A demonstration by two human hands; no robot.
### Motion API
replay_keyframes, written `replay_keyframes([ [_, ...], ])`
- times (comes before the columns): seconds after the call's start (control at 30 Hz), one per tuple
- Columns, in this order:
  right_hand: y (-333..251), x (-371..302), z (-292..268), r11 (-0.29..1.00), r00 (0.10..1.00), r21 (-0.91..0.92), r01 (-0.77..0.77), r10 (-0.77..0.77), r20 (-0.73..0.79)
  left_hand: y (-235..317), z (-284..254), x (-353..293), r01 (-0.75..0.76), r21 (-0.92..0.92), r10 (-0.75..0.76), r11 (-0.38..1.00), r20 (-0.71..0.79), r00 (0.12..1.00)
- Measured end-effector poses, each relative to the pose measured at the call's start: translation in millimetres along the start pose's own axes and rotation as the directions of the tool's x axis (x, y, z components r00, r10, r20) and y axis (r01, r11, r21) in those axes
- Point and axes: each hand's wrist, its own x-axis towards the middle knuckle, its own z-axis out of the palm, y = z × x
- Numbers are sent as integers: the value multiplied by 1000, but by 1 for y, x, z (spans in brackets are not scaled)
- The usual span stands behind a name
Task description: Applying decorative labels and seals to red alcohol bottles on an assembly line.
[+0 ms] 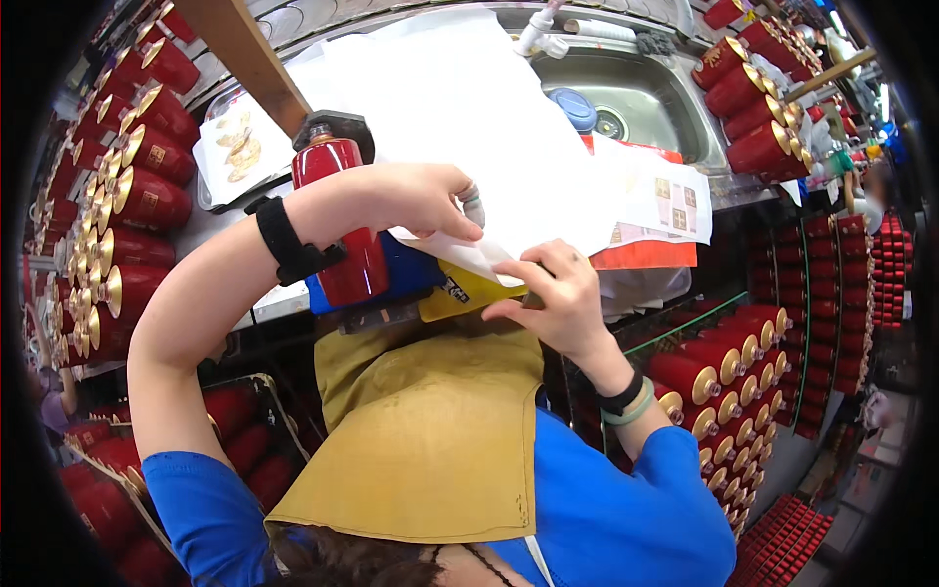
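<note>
A large white paper sheet [440,98] spreads over the counter in front of me, its near edge curled up between my hands. My left hand [442,203] reaches across from the left, fingers bent and closed on that edge; one finger wears a pale wrap. To its right, my right hand [562,293] has its index fingertip against the curled edge, with the thumb apart below. A glossy red bottle [352,274] lies partly beneath my left forearm, its neck by a black holder [347,127]. Yellow [440,301] and blue [406,269] pieces show under the paper.
A steel sink [646,98] with a blue round container [574,110] is at the back right. Printed label sheets [675,210] lie on an orange-red board [650,256]. Gold label pieces [240,147] sit back left. Stacked red bottles [147,201] flank both sides; a wooden post [249,64] rises behind.
</note>
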Motion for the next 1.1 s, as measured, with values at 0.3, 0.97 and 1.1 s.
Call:
replay_keyframes([
  [0.3,5,-21,24,994,994,-100,50,-40,105,1,-22,23,-35,-3,32,999,-362,932],
  [0.97,114,126,43,969,946,-237,76,5,324,-13,42,-89,-190,485,490,853,-623,610],
  [1.1,122,205,36,957,829,-270,106,65,556,-48,98,-55,-120,713,612,691,-488,622],
])
